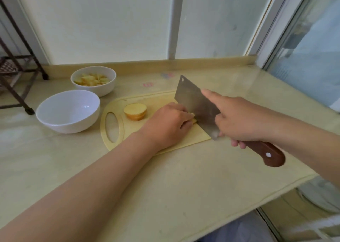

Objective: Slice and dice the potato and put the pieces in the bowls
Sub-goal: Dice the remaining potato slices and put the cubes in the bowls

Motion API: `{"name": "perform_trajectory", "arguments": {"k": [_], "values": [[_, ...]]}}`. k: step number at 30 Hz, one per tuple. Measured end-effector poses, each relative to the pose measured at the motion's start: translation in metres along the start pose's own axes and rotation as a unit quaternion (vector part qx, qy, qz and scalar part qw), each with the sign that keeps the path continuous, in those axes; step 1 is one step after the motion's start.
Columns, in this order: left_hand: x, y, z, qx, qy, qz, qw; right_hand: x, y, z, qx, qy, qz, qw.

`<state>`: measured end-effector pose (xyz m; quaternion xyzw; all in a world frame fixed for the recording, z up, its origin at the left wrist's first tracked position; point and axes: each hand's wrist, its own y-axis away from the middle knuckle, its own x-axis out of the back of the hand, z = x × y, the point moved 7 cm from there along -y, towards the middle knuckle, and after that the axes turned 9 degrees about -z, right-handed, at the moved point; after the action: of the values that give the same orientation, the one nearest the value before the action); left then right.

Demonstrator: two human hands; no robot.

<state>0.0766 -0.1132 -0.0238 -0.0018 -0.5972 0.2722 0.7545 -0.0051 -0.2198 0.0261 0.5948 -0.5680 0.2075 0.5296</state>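
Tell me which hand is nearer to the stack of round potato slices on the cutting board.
Left. The left hand rests just right of the stack of round potato slices; the right hand holds the cleaver farther right.

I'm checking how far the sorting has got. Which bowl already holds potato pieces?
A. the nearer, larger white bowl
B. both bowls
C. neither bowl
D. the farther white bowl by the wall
D: the farther bowl holds yellow potato pieces, while the nearer bowl shows only its bare white inside.
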Motion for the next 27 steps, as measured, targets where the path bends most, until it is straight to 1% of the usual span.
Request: {"name": "perform_trajectory", "arguments": {"k": [3,7,12,18,27], "values": [[0.001,0.002,0.001,-0.006,0.004,0.005,1.000,0.004,-0.032,-0.018,0.010,0.006,0.036,0.999],[0.005,0.007,0.001,0.000,0.010,0.012,1.000,0.011,-0.046,-0.033,0.029,0.014,0.038,0.999],[0.009,0.008,0.001,0.002,0.005,0.020,1.000,0.014,-0.033,-0.017,0.029,-0.025,0.057,0.998],[0.007,0.009,0.001,0.012,-0.008,0.032,0.999,0.016,-0.009,-0.011,0.040,-0.017,0.078,0.996],[0.008,0.011,-0.001,0.005,0.019,0.040,0.999,0.008,-0.002,-0.004,0.038,-0.025,0.064,0.997]]}}
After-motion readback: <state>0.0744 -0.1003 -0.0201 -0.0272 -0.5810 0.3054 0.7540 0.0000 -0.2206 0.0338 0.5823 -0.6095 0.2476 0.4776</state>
